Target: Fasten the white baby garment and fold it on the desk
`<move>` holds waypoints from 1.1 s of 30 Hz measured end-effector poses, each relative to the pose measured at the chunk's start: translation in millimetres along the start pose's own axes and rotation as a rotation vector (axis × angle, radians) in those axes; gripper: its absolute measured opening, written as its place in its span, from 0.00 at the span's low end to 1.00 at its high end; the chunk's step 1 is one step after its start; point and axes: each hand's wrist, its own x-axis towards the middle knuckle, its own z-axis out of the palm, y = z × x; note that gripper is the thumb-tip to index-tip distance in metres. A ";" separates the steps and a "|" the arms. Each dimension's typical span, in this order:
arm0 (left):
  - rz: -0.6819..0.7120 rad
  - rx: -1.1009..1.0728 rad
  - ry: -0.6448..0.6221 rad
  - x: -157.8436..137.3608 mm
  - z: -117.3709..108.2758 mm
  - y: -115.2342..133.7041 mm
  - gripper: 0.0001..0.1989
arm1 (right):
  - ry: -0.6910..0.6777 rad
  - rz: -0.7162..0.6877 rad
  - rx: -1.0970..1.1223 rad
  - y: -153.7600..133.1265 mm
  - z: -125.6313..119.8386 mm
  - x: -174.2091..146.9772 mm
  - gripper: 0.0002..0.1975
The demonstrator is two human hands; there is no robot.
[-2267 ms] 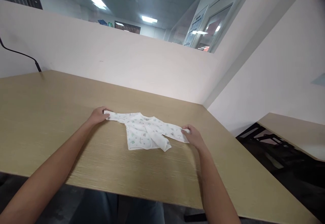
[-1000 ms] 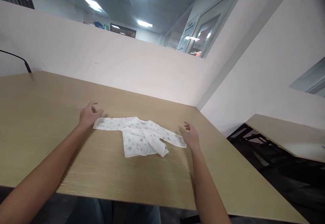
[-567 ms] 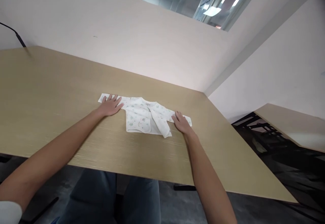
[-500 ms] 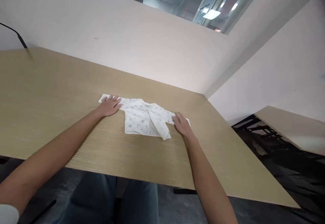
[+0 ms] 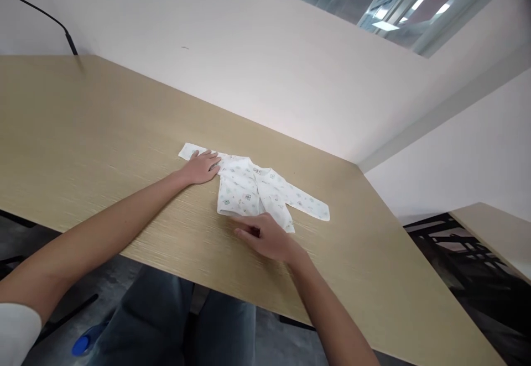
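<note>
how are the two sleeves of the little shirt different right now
The left sleeve lies under the left hand, which presses flat on it; the right sleeve lies bare, with the right hand down by the shirt's lower hem instead. Only the left sleeve's cuff end shows, while the right sleeve shows whole. Both stretch straight out on the table.

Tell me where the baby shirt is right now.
In the head view, the baby shirt lies flat on the wooden table, mid-frame; the left hand presses its left sleeve and the right hand is at its bottom hem.
</note>
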 end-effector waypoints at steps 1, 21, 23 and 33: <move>-0.010 -0.001 0.001 -0.3 -0.2 0.5 0.26 | -0.004 0.005 -0.034 0.0 2.0 1.8 0.19; -0.118 0.005 0.029 3.5 -11.1 -18.6 0.24 | 0.038 0.122 0.371 -10.5 -27.4 -11.4 0.19; -0.116 0.005 0.020 4.0 -10.2 -19.3 0.24 | 0.320 0.202 0.287 2.3 -44.2 -19.1 0.20; -0.114 -0.006 -0.006 3.9 -8.6 -20.5 0.26 | 0.328 0.352 -0.032 35.5 -32.4 -11.3 0.23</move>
